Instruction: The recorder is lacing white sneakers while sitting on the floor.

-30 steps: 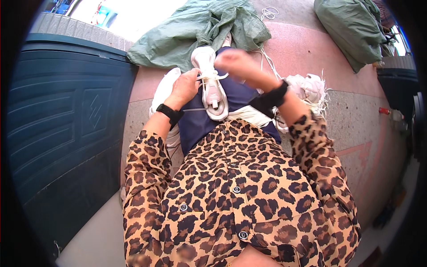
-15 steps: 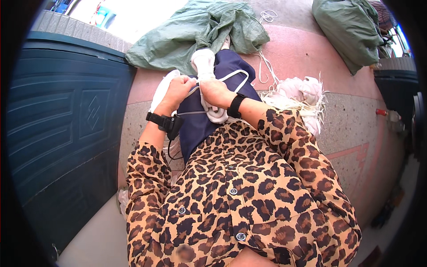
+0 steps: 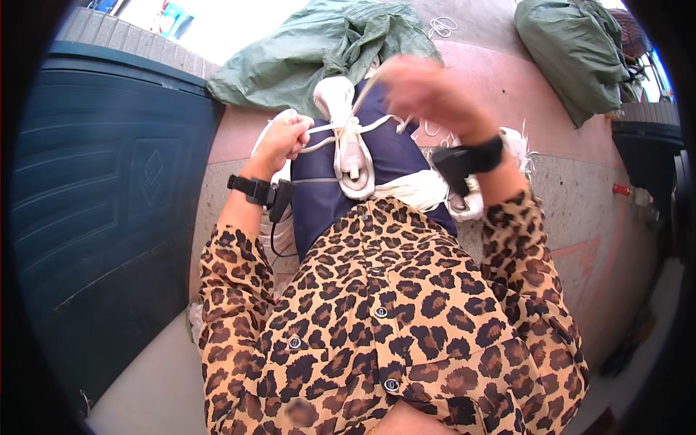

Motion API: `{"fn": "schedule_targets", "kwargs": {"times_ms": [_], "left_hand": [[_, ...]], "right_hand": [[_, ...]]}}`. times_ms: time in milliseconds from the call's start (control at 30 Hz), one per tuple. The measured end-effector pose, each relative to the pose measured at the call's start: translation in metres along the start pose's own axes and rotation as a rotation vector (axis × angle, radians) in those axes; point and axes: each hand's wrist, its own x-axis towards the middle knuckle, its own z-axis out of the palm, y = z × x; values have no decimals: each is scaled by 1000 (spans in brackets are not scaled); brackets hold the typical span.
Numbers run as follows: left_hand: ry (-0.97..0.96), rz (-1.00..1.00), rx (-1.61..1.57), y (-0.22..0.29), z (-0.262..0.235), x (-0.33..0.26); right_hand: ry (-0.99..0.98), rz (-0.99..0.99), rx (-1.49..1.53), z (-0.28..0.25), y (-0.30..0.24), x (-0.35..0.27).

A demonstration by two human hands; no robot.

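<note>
Shoe [image 3: 353,154], white-and-pink, between both hands' fingers; left fingers [image 3: 299,131] pinching white lace [image 3: 324,128]; right fingers [image 3: 407,81] blurred, grip indeterminable.

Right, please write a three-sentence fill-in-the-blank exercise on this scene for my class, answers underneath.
The left hand grips a white ____ running to the pale shoe.
The person's shirt has a ____-print pattern.
The crumpled sack beyond the shoe is ____ in colour.

Missing words: lace; leopard; green.
</note>
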Motion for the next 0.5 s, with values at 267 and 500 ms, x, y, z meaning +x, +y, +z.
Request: {"fn": "schedule_targets", "kwargs": {"times_ms": [267,500], "left_hand": [[129,54,176,2,33,13],[159,200,428,1,33,12]], "right_hand": [[-237,-468,500,-5,-115,-70],[-277,-689,411,-14,-129,-98]]}}
